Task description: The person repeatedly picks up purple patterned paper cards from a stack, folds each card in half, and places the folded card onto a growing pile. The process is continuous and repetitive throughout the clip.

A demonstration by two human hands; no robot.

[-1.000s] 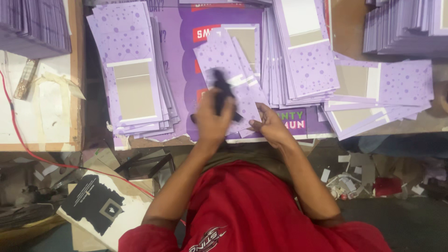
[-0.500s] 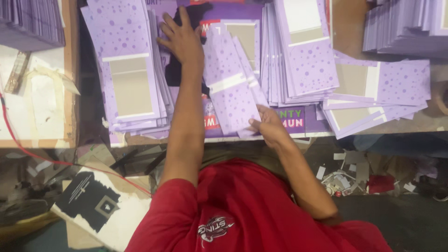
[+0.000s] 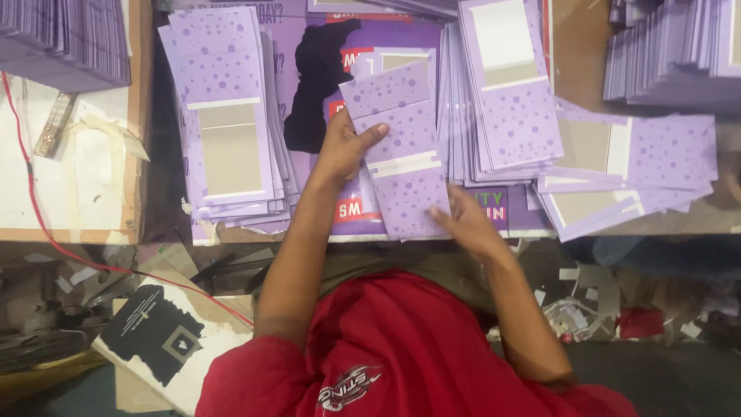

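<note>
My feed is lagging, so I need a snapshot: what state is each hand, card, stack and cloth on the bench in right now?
Left hand: gripping the upper left edge of the folded purple card.
Right hand: pressing the card's lower right corner.
Folded purple card: flat on the bench, held by both hands.
Left stack of purple cards: fanned, window side up.
Middle stack: fanned, untouched.
Right pile: loosely spread.
Black cloth: lying loose, unheld.

Black cloth, red wire
</note>
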